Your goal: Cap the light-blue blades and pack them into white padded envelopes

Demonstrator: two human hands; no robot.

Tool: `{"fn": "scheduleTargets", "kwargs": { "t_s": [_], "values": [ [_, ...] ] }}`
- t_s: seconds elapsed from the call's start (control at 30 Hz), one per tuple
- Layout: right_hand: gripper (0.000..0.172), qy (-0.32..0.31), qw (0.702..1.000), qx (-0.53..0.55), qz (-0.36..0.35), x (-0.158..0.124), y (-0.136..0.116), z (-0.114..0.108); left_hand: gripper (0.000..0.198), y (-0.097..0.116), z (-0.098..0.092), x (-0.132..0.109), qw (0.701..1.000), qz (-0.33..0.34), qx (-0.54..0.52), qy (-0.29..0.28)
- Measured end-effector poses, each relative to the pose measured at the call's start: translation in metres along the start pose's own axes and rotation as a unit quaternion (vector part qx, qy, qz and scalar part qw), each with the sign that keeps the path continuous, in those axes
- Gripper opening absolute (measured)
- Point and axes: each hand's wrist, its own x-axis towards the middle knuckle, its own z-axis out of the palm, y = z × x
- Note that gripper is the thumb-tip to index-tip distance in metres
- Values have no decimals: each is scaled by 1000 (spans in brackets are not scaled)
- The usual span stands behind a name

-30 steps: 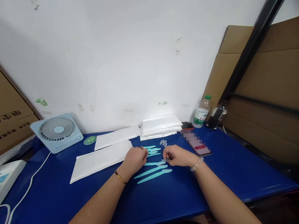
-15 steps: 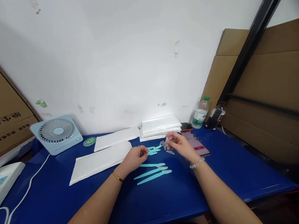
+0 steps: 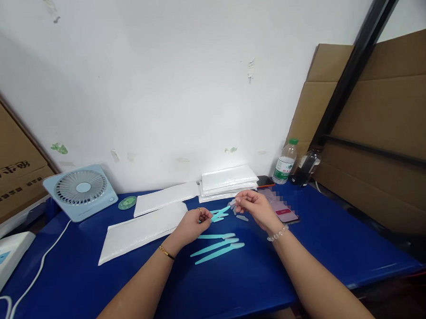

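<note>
My left hand (image 3: pixel 195 223) is closed in a pinch on the handle end of a turquoise eyebrow razor (image 3: pixel 223 210), whose head points right. More turquoise razors lie just behind it, overlapping, so I cannot separate them all. My right hand (image 3: pixel 256 208) pinches a small clear blade cap (image 3: pixel 233 203) close to that razor's head; the fingers partly cover it. Below the right fingers, another clear cap (image 3: pixel 242 218) lies on the table. Nearer to me, three turquoise razors (image 3: pixel 218 253) with pale covered heads rest side by side.
White padded mailers (image 3: pixel 141 233) lie at left, and a stack of them (image 3: pixel 228 180) stands by the wall. A blue fan (image 3: pixel 81 190), green disc (image 3: pixel 127 202), water bottle (image 3: pixel 284 165), dark jar (image 3: pixel 306 169) and phone (image 3: pixel 266 181) surround the blue table (image 3: pixel 255 281). A lit screen (image 3: pixel 287 212) lies at right.
My right fingers have shifted slightly left, bringing the clear cap closer to the razor's head. My left hand stays almost in place.
</note>
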Motion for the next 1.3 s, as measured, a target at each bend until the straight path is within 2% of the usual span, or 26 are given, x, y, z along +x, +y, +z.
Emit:
{"fn": "scheduleTargets", "kwargs": {
  "t_s": [0.1, 0.27, 0.5, 0.6, 0.67, 0.77, 0.83, 0.93, 1.13, 1.3],
  "values": [
    [31, 12, 1000, 21, 20, 2, 3, -2, 25, 0, 0, 0, 1000, 0, -2, -1],
    [34, 30, 999, -3, 19, 2, 6, 0, 24, 1, 0, 0, 1000, 6, 12, 2],
    [36, -42, 997, -29, 56, -2, 8, 12, 26, 4, 0, -3, 1000, 22, 20, -7],
    [38, -93, 987, -109, 77, -2, 6, 9, 26, 3, 0, -5, 999, 24, 31, -32],
    [37, -76, 971, -222, 45, -1, 5, 0, 26, 3, 0, -5, 997, 26, 48, -51],
    [28, -27, 916, -400, -14, 1, 5, -18, 23, 0, 0, -5, 992, 35, 121, -30],
    [18, -51, 882, -468, 0, 2, 7, -27, 19, -3, -1, -3, 979, 46, 199, 10],
    [6, -98, 858, -503, 33, 0, 11, -29, 18, -10, -1, 1, 952, 57, 299, 40],
    [3, -140, 864, -481, 47, -3, 14, -18, 16, -17, 2, 5, 928, 63, 367, 27],
    [17, -153, 879, -448, 62, -4, 10, -13, 26, -12, 1, 5, 914, 77, 396, 33]
  ]
}}
